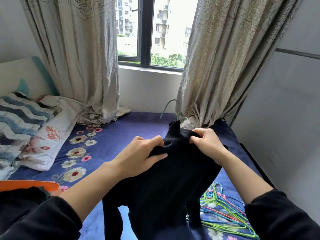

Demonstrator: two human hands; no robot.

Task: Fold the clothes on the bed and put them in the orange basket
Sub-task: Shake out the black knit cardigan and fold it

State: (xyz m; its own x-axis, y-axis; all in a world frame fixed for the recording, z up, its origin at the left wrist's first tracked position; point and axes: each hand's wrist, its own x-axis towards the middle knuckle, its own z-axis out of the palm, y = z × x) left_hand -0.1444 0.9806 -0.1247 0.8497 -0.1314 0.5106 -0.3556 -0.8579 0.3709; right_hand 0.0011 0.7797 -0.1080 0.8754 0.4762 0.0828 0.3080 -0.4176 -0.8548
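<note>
Black ribbed knit, a sweater (169, 187), is up off the bed (121, 129) and hanging in front of the person, body and sleeves dangling towards the blue floral sheet. Both hands are on the collar: the left hand (138, 157) pinches the ribbed neck band between thumb and fingers, and the right hand (207, 144) has its fingers curled tight into the other side. That looks like a stretch of the neck opening, because a teal hanger hook (170, 105) pokes out just above it, so my read is the hanger has to come out before any folding starts. The fabric is thick, soft and droopy, and bunched at the collar. To the right on the sheet lies a tangle of coloured wire hangers (225, 210). The orange basket (34, 185) waits at lower left with something dark in it. Further left are a floral pillow (50, 135) and a striped blanket (15, 122).
</note>
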